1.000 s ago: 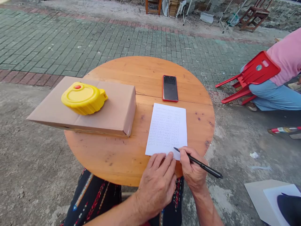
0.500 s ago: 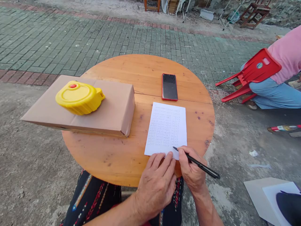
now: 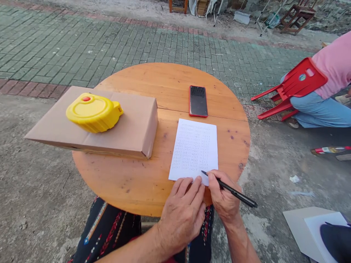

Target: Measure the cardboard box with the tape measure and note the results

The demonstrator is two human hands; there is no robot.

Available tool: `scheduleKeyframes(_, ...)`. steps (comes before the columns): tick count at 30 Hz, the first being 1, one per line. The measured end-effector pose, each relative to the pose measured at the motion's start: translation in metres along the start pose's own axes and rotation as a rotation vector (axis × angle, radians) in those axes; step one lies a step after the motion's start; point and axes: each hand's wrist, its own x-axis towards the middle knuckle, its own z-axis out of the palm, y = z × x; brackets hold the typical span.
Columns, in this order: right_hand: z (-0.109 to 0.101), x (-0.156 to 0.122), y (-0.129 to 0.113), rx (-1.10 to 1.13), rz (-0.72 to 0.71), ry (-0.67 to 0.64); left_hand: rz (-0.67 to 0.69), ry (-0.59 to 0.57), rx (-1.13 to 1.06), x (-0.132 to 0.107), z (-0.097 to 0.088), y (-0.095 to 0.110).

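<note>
A white sheet of paper (image 3: pixel 193 146) with rows of small handwritten marks lies near the front right of the round wooden table (image 3: pixel 123 179). My left hand (image 3: pixel 184 215) rests on the paper's lower edge, its fingers stretched out and holding nothing. Gripped in my right hand (image 3: pixel 226 201) is a black pen (image 3: pixel 238 195), its tip at the paper just below the last rows of marks. The pen's back end points right and towards me. Beyond the paper's top edge lies a phone (image 3: pixel 198 101) in a red case, its screen dark.
At the left, a cardboard box (image 3: pixel 131 128) overhangs the table edge, with a yellow tape measure (image 3: pixel 93 112) on top. A person in a pink top (image 3: pixel 336 65) sits at the right on a red plastic chair (image 3: pixel 301 80). A bottle (image 3: pixel 330 149) lies on the ground.
Both hands and the pen stay almost exactly where they were. The whole view has shifted very slightly.
</note>
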Motion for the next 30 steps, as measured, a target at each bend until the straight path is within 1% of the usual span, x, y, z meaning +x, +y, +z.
scheduleKeyframes(8, -0.001, 0.001, -0.001, 0.013, 0.019, -0.009, 0.001, 0.004, -0.004, 0.0, -0.001, 0.001)
scheduleKeyframes(15, 0.001, -0.01, 0.006, 0.068, 0.134, 0.084, -0.002, -0.02, 0.0, -0.001, -0.001, 0.0)
scheduleKeyframes(23, 0.002, -0.007, 0.003, 0.043, 0.079, 0.064, 0.012, -0.022, 0.03, 0.0, 0.001, 0.0)
scheduleKeyframes(30, 0.003, -0.005, 0.002, 0.009, 0.072, 0.063, 0.011, -0.018, 0.024, 0.0, -0.001, 0.0)
